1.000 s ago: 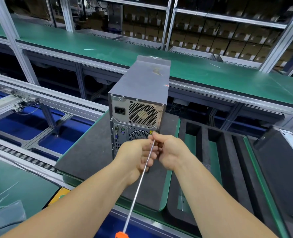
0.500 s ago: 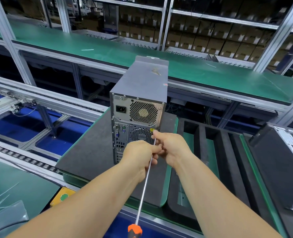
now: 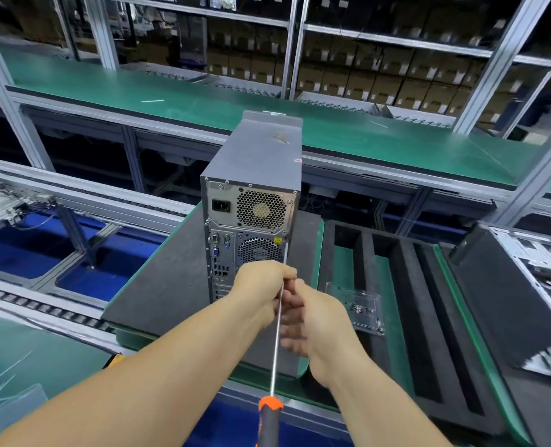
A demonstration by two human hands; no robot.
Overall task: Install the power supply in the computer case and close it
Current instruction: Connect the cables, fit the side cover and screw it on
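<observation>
Standing upright at the centre of the frame, the computer case (image 3: 255, 195) rested on a dark foam pad (image 3: 167, 285), rear panel facing the camera. The left hand (image 3: 261, 291) pinched the screwdriver (image 3: 279, 321) shaft, whose tip met the case's right rear edge. The right hand (image 3: 313, 321) curled just beside the shaft, its grip unclear.

We see our two bare forearms entering from the bottom edge, with no sleeves, gloves, watch or rings on them (at least as far as the frame reaches). Our left hand (image 3: 261, 293) and right hand (image 3: 313, 321) are likewise uncovered, with short nails.
</observation>
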